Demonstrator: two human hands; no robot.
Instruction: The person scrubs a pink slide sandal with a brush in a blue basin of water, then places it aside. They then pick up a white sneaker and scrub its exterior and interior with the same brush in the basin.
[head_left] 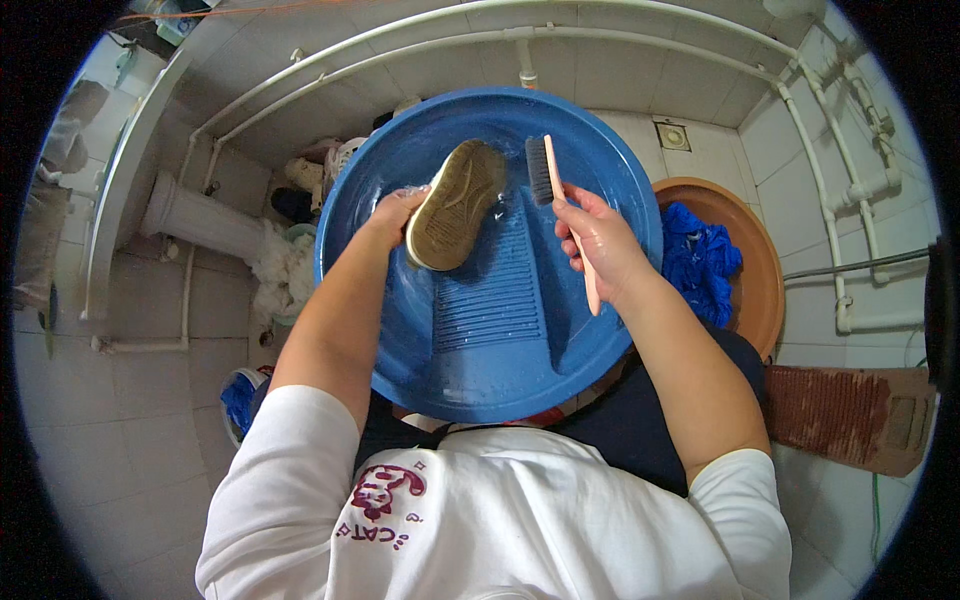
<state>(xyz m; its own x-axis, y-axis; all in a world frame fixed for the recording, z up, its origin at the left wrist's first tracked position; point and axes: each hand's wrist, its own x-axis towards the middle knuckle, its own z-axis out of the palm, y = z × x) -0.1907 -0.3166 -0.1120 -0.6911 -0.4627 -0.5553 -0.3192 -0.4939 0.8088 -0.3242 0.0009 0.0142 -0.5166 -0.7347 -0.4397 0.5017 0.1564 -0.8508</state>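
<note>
My left hand point(398, 212) is closed on the left side of a shoe point(455, 208), whose worn tan sole faces up. Part of the shoe's far end dips toward water in a large round blue basin point(480, 385). A ridged washboard surface point(490, 290) is moulded into the basin's floor, just below the shoe. In my right hand point(598, 235) is a scrubbing brush point(560, 185) with a pale pink handle and dark bristles. The bristles point left toward the shoe, with a gap between them. My left fingertips are partly hidden by the shoe.
Right of the blue basin stands an orange-brown basin point(757, 250) holding blue cloth point(698, 262). A reddish-brown washboard point(845, 415) lies at the lower right. White pipes point(520, 35) run along the tiled wall. On the left are a white pedestal point(200, 215) and a small bucket point(240, 400).
</note>
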